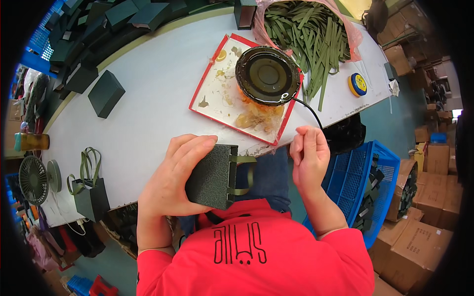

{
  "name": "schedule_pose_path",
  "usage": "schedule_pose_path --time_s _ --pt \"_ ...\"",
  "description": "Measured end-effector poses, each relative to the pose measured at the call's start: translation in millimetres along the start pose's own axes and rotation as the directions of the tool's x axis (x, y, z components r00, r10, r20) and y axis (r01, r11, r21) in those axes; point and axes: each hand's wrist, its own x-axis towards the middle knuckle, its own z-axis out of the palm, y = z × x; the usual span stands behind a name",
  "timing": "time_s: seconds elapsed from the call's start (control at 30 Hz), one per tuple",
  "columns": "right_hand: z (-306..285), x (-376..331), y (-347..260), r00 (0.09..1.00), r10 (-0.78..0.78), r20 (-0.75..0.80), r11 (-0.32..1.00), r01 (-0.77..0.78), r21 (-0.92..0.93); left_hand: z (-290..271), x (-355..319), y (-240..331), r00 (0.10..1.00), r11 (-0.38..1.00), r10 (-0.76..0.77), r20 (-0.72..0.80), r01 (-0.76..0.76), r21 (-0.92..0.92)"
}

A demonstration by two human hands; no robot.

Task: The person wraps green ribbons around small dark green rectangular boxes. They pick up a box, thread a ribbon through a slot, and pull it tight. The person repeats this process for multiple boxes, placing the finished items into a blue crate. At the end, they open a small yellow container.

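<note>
Left hand clamped around dark green textured paper bag with olive ribbon handle, above lap at white table edge. Right hand loosely curled, empty, beside round black glue pot.

The left hand is held flat and spread, with the fingers extended together toward the right and the thumb tucked below. The right hand is raised, loosely curled, its fingertips pinched near each other. Both bare forearms are bent inward from red sleeves.
</note>
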Motion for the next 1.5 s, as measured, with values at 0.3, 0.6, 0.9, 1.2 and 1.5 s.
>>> schedule_pose_path --time_s 0.3,0.6,0.9,1.2,1.5 --pt "28 -6 -22 0.962 0.04 0.268 0.878 0.095 -0.468 1 2 4 0.997 0.999 -0.02 0.078 0.016 0.049" --pt "39 -5 -2 0.831 0.225 0.509 0.866 0.068 -0.495 12 8 16 0.977 0.985 -0.004 0.211 -0.033 0.171" --pt "23 -7 -10 0.915 0.264 0.305 0.963 -0.267 -0.033 8 1 2 0.997 0.988 -0.023 0.072 0.012 0.151" --pt "-18 6 -24 0.992 -0.077 -0.104 0.969 0.099 0.227 3 -11 -5 0.998 0.993 -0.058 0.012 0.056 0.108" --pt "-18 12 -20 0.986 -0.068 -0.154 0.984 0.092 0.152 -11 -15 -6 0.992 0.959 -0.125 0.005 0.119 0.256"
